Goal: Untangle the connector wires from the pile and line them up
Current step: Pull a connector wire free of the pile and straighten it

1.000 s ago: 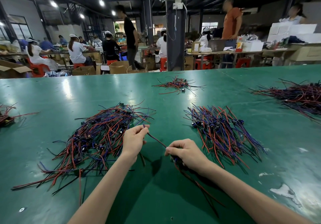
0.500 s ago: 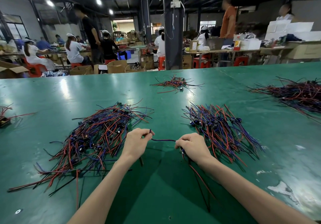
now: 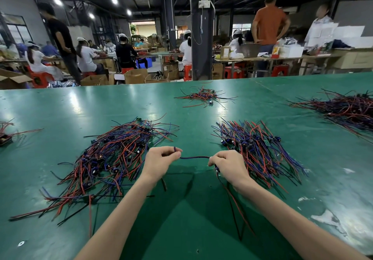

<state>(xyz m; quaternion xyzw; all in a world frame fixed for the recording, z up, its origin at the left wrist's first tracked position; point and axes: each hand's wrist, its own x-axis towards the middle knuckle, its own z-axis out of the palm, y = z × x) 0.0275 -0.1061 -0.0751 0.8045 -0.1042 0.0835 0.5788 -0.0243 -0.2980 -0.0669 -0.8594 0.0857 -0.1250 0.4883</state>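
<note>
Green worktop point(image 3: 181, 229), wires all over it lol. Both hands are in the middle. The left hand point(image 3: 159, 164) pinches one end of a purple connector wire point(image 3: 194, 157) between thumb and fingertips. The right hand point(image 3: 230, 165) is curled around the other end, so a short stretch runs nearly straight between them. Its red and black leads point(image 3: 232, 201) trail out from under the right hand toward the near edge. The big tangled pile point(image 3: 113, 159) lies just left of the left hand, and a neater fanned bunch point(image 3: 260, 148) sits right beside the right hand. Further back there's a small heap point(image 3: 203, 96) in the centre and a bigger heap point(image 3: 347, 110) far right.
</note>
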